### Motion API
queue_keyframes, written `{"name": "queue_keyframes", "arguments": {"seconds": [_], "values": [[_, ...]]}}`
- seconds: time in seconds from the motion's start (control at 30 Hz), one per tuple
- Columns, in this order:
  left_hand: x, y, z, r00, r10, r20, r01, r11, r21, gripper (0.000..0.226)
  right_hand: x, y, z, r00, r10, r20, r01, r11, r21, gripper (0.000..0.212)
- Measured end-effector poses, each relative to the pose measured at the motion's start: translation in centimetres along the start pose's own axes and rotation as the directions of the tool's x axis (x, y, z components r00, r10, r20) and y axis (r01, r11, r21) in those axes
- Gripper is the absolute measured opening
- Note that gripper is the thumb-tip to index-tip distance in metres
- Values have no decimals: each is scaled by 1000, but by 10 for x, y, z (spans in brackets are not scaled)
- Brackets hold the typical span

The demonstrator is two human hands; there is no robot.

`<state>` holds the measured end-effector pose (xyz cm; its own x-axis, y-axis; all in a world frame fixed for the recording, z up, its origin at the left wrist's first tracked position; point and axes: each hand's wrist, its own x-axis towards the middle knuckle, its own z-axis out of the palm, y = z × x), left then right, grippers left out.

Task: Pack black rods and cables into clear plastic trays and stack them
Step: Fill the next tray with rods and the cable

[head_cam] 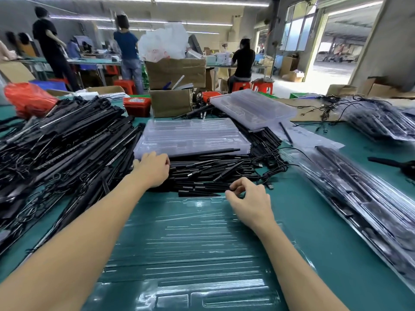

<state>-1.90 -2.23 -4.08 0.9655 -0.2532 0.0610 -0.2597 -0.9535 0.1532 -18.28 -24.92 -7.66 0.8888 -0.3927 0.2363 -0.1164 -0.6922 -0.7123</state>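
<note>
A clear plastic tray [193, 248] lies flat on the green table right in front of me, with nothing in its slots. Beyond its far edge lies a pile of short black rods [202, 173] with a black cable [269, 167] tangled at its right. My left hand [152, 169] rests on the left end of that pile, fingers curled over the rod ends. My right hand [249, 198] pinches the tip of a rod at the pile's near edge. A stack of unfilled clear trays [190, 135] sits behind the rods.
A big heap of long black rods and wires [58, 144] fills the left. Packed trays [368, 209] are stacked at the right, more [381, 120] further back. Another clear tray stack [253, 106], cardboard boxes [173, 86] and a red bag [27, 97] stand behind. People work at far benches.
</note>
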Motion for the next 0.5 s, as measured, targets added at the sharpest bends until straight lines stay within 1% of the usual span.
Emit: {"name": "queue_keyframes", "arguments": {"seconds": [0.1,0.3,0.37,0.43,0.5], "values": [[-1,3,1,999,35,-15,-35,999,28,10,0,0,0,1000,2,-1,-2,1000,-6,7],[1,2,1,998,69,-11,-69,998,3,24,-1,-1,-1,1000,12,21,-12,1000,5,7],[1,0,3,999,52,-9,-53,998,-46,28,-1,-1,-1,1000,12,24,-12,1000,2,7],[1,0,5,999,31,-15,-32,996,-84,25,-2,-2,-1,1000,9,23,-9,1000,-1,7],[1,-4,7,1000,17,-20,-18,998,-54,21,-2,-2,-1,1000,10,21,-10,1000,3,7]]}}
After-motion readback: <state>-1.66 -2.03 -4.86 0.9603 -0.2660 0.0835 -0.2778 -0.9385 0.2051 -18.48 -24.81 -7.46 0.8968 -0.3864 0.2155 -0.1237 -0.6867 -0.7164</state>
